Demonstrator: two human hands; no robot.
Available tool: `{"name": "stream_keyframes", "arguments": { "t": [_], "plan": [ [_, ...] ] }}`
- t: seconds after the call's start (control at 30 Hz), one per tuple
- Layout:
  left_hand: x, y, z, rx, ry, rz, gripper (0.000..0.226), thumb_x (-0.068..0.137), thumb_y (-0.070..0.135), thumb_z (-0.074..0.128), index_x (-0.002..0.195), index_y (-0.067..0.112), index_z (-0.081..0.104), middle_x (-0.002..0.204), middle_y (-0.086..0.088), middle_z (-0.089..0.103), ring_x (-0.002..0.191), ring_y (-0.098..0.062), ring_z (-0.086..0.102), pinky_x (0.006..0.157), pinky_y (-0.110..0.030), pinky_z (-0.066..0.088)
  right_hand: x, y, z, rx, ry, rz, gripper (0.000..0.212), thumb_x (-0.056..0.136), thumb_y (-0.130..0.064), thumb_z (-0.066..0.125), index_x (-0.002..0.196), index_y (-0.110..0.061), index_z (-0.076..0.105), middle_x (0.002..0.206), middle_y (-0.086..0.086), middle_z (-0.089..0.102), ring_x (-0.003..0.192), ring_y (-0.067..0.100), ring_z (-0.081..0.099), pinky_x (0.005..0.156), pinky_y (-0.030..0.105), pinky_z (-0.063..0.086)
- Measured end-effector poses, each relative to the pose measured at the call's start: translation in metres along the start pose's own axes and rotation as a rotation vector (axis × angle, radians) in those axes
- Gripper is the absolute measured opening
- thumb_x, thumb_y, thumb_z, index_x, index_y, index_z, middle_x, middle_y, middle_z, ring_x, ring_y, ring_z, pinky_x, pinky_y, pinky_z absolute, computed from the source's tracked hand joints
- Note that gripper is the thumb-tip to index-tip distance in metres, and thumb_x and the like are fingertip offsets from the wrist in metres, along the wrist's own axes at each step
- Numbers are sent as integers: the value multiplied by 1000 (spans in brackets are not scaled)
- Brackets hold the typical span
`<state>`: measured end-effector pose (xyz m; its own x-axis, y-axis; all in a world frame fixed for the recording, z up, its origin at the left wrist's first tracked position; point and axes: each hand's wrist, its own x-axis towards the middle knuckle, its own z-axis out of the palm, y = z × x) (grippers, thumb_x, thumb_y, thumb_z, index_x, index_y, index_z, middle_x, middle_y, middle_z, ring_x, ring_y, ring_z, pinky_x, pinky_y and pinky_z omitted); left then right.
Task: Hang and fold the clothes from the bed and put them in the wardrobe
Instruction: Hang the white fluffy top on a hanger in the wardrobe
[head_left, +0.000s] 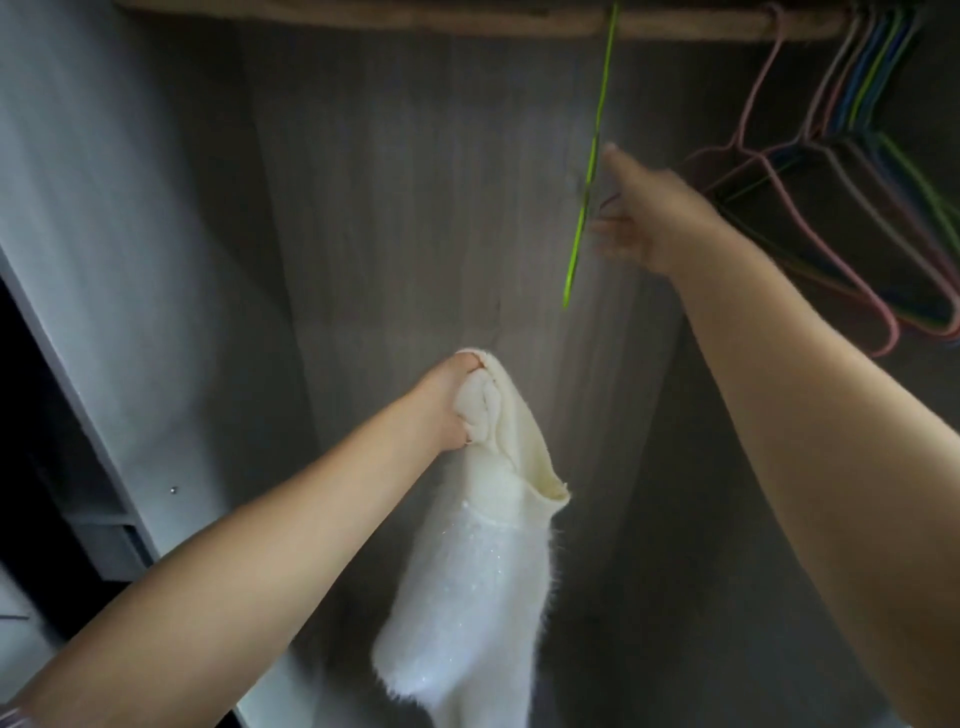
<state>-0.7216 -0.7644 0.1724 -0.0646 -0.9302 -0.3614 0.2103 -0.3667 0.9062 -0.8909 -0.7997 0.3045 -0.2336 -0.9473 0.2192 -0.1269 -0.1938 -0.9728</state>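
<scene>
The background is the grey wood-grain interior of a wardrobe (415, 208), with a wooden rail (467, 21) running across the top edge of the frame.

Left hand (447, 405), lower centre: the fingers are curled tightly round the bunched collar end of a white fluffy garment (467, 587). The gathered fabric sits inside the fist; a cream ribbed edge folds over the fingers to their right, and the rest of the garment hangs straight down below the hand to the bottom edge of the frame.

Right hand (644, 213), upper right of centre: the hand is motion-blurred. The fingers appear extended and spread toward a green hanger (587, 192), which is seen edge-on as a thin slanted line hanging from the rail. The fingertips lie just beside or against the hanger; whether they grip it cannot be told.

The garment is well below the green hanger and apart from it.

At the upper right, a row of pastel hangers (841, 156) in pink, blue, green and grey hangs bunched together on the rail.
</scene>
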Motion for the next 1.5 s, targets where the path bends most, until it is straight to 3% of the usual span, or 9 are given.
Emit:
{"name": "stream_keyframes", "arguments": {
  "t": [0.1,0.2,0.47,0.6,0.77,1.07,1.2,1.3,1.5],
  "plan": [
    [4,4,-13,-7,33,3,39,102,15,31,64,11,42,60,-7,47,61,-17,44,57,-21,34,5,-13,31,115,-44,63,15,100,-16,44,85,-14,43,66,4,40,36,7,49,40,22,47],
    [5,5,-30,-6,27,-13,37,101,14,32,66,11,44,66,-7,47,63,-18,46,60,-23,37,8,-15,42,134,43,-40,31,97,3,26,74,-14,37,61,3,24,21,2,25,29,9,16],
    [4,10,-55,9,-37,-19,34,96,15,42,65,9,53,46,-6,57,43,-18,59,47,-21,49,-30,47,34,75,150,-299,27,99,-14,44,73,-21,44,40,-11,31,30,3,29,33,11,21],
    [4,-3,-60,58,-62,-68,36,96,16,44,64,7,55,45,-7,59,38,-17,60,42,-24,51,-63,129,24,47,246,-68,33,94,-38,57,66,-21,50,47,-7,40,34,4,34,35,16,24],
    [9,-34,-62,125,-97,-179,35,97,18,43,66,9,56,52,-8,60,54,-21,58,64,-29,44,-99,141,3,393,324,-28,56,97,-47,48,47,-20,44,39,-9,23,35,10,20,39,13,14],
    [9,-47,-43,140,-216,-254,72,99,25,35,34,9,60,43,-5,59,37,-16,59,40,-19,48,-142,130,14,641,275,-178,65,104,-36,30,41,-22,34,41,-7,20,35,9,15,42,16,9],
    [5,-28,-44,160,-272,-214,69,97,21,34,35,7,61,43,-7,59,36,-18,59,34,-25,48,-164,169,29,425,131,-146,43,104,-27,34,83,-13,69,49,-4,24,41,9,19,43,18,15],
    [12,-13,-61,146,-209,-163,69,99,21,34,37,6,61,43,-8,59,36,-18,59,35,-26,49,-169,166,20,423,-174,-111,43,102,-14,38,133,-39,52,62,-1,37,47,11,25,44,21,20],
    [14,15,-64,175,-237,-125,38,97,22,36,70,7,58,53,-8,63,47,-19,64,46,-24,52,-186,137,50,382,-234,-289,39,97,-24,40,128,-38,58,56,-14,24,46,5,20,42,14,23]
  ]
}}
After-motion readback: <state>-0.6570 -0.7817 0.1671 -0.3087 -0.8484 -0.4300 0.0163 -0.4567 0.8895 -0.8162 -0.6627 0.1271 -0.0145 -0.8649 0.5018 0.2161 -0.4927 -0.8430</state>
